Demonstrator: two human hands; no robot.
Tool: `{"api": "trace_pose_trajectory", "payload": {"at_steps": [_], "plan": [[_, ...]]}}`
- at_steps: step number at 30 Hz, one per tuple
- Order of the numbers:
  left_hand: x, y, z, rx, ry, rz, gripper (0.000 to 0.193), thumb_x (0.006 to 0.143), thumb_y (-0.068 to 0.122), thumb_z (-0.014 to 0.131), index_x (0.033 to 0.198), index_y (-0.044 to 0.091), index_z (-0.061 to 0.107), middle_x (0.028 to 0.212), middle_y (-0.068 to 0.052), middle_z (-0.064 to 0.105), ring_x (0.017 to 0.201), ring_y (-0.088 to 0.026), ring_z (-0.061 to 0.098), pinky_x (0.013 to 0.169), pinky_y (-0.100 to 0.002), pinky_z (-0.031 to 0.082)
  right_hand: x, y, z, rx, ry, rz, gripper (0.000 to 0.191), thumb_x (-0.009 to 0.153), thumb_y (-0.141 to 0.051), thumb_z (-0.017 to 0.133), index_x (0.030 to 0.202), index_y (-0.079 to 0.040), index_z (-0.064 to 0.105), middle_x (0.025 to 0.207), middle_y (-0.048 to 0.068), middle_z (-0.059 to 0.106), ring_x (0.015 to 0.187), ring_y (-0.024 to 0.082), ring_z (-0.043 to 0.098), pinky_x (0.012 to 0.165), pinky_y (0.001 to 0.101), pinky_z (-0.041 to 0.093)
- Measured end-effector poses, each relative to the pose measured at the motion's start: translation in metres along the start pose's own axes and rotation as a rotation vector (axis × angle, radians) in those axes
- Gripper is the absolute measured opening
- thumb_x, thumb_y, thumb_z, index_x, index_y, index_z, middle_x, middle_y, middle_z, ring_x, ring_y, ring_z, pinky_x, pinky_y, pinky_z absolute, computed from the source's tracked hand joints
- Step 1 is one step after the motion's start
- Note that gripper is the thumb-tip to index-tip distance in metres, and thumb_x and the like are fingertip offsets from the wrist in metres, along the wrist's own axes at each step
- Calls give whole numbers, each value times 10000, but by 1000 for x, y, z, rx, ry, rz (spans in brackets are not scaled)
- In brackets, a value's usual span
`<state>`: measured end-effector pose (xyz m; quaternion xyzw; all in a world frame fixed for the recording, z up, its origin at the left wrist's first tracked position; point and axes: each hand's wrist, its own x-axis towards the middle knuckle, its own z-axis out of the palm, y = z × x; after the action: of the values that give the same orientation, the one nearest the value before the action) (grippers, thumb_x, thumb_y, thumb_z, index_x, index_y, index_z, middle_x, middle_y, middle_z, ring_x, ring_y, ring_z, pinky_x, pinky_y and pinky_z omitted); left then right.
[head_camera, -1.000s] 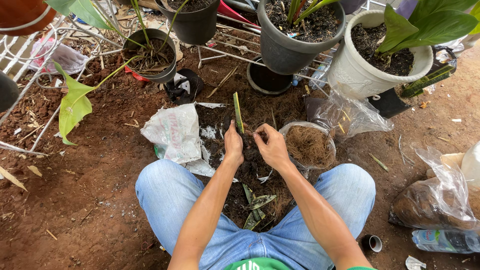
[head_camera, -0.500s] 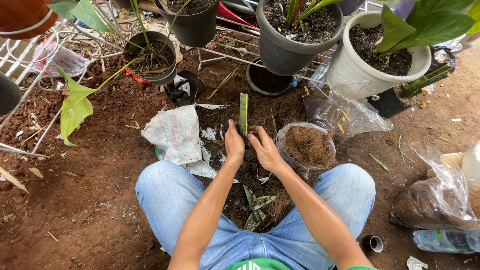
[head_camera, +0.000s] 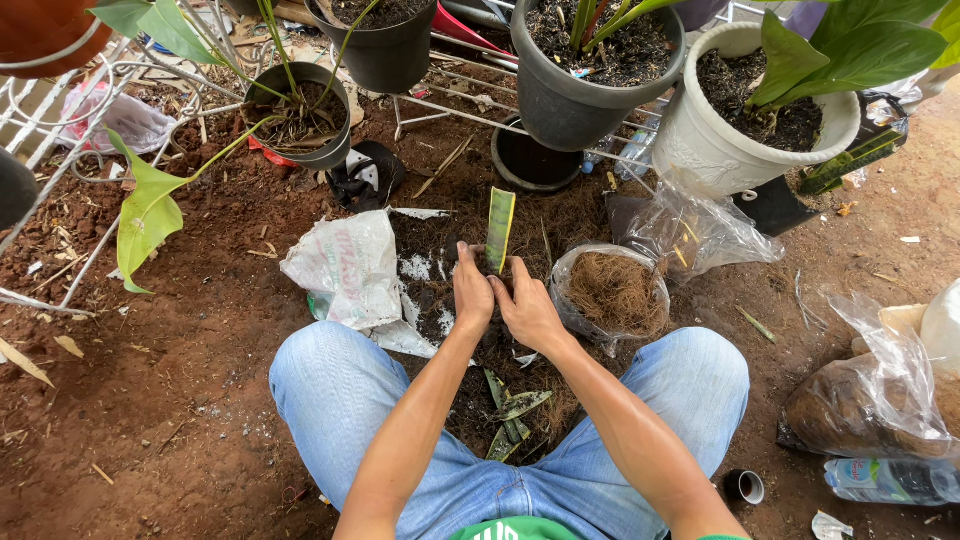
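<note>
An upright green leaf cutting with yellow edges (head_camera: 499, 229) stands in dark soil between my knees. My left hand (head_camera: 471, 293) and my right hand (head_camera: 528, 308) press together around its base, fingers closed on the soil and the cutting's foot. A white plastic sack (head_camera: 347, 268) lies spread under the soil pile to the left. Beside my right hand stands a clear bag of brown coconut fibre (head_camera: 616, 291). Several cut leaf pieces (head_camera: 510, 415) lie on the soil nearer my lap.
Potted plants line the far side: a white pot (head_camera: 712, 150), a grey pot (head_camera: 578, 106), black pots (head_camera: 306, 152) on a white wire rack (head_camera: 455, 108). A bag of soil (head_camera: 862, 405), a plastic bottle (head_camera: 890, 480) and a small black cup (head_camera: 743, 487) lie at right.
The leaf cutting has turned its broad face toward me and stands more upright. Both hands have closed in tighter around its base.
</note>
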<state>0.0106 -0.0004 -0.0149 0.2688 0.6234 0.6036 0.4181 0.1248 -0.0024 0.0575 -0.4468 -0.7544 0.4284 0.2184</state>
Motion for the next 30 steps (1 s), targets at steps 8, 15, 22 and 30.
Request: {"api": "trace_pose_trajectory", "payload": {"at_steps": [8, 15, 22, 30], "plan": [[5, -5, -1, 2, -44, -72, 640, 1086, 475, 225, 1183, -21, 618, 1056, -168, 678, 954, -262, 631, 902, -408, 486, 3, 2, -3, -41, 17, 98, 319, 1037, -268, 525, 1197, 8, 528, 765, 235, 702, 591, 352, 665, 608, 513, 478], [7, 2, -5, -4, 19, -60, 629, 1099, 463, 257, 1123, -34, 643, 1015, -170, 695, 931, -260, 630, 892, -402, 488, 8, 39, 9, 155, 83, -76, 406, 1066, -283, 538, 1307, 42, 571, 960, 194, 747, 783, 179, 635, 729, 412, 526], [10, 7, -9, -48, 78, -96, 632, 1097, 476, 292, 1109, -37, 661, 964, -168, 695, 856, -239, 632, 833, -399, 509, 10, 45, 10, 288, -89, 19, 538, 981, -138, 666, 1455, 52, 499, 935, 129, 602, 789, 136, 529, 702, 324, 480], [12, 4, -10, -136, 72, -84, 602, 1099, 439, 364, 1178, -83, 655, 1054, -178, 699, 936, -217, 622, 878, -386, 484, 1, 7, -3, 205, 98, 67, 511, 830, -114, 797, 1279, 17, 591, 803, 43, 687, 683, 127, 594, 622, 314, 479]]}}
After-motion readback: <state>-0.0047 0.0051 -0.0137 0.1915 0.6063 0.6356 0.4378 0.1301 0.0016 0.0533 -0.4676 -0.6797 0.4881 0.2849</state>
